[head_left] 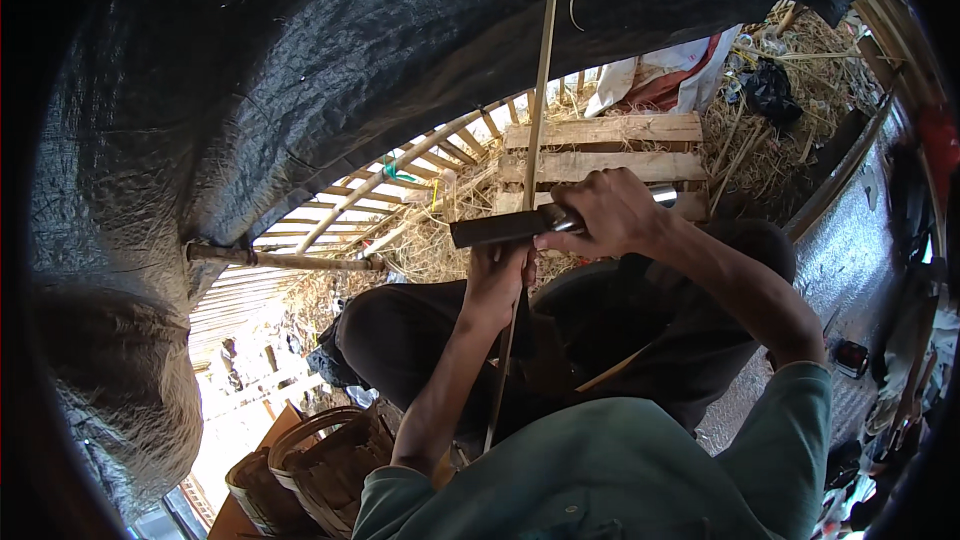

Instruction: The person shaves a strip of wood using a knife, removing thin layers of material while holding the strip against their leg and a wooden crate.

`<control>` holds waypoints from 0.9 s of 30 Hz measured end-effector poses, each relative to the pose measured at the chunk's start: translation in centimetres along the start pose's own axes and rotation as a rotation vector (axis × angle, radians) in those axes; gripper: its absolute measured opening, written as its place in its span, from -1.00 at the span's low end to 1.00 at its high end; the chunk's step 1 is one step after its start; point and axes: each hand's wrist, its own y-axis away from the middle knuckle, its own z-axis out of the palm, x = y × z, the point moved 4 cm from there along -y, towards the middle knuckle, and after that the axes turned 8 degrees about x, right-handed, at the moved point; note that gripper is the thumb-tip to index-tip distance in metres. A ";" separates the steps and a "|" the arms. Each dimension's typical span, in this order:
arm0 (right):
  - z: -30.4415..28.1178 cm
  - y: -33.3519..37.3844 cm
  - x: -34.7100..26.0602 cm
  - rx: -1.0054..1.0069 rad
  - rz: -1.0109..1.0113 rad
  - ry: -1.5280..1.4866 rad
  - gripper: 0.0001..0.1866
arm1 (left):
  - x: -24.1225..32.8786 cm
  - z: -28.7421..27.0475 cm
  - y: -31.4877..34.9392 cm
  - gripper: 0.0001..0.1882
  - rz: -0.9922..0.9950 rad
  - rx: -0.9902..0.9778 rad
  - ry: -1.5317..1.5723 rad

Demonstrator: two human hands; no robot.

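My right hand [612,212] is closed round the handle of a knife with a broad dark blade [500,228] and a shiny metal collar. The blade points left and lies across a long, thin bamboo strip [541,90]. Just below the blade, my left hand [496,285] is closed round the strip, its fingers partly hidden by the blade. From the black sheeting at the top, the strip runs down between my hands to my lap. Its lower part [500,380] passes beside my left forearm.
Woven baskets [335,470] stand at the lower left. Ahead lies a slatted wooden pallet [600,130] among straw [745,155]. Black sheeting [330,70] hangs across the upper left, with a bamboo pole [285,259] below it. Another thin strip [610,370] lies over my crossed legs.
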 end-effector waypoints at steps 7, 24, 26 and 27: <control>-1.3 -2.5 7.0 0.116 0.428 0.084 -0.36 | 0.2 0.0 0.0 -0.77 0.077 0.138 -0.088; -2.3 -3.6 6.9 0.109 0.459 0.018 -0.25 | 0.5 1.1 0.6 -0.84 0.182 0.145 -0.251; -1.2 -3.4 5.8 0.115 0.351 -0.073 -0.28 | -0.1 0.7 0.7 -0.85 0.139 0.155 -0.202; -1.0 -3.3 4.8 0.076 0.257 -0.138 -0.34 | -0.2 0.5 0.7 -0.85 0.128 0.142 -0.148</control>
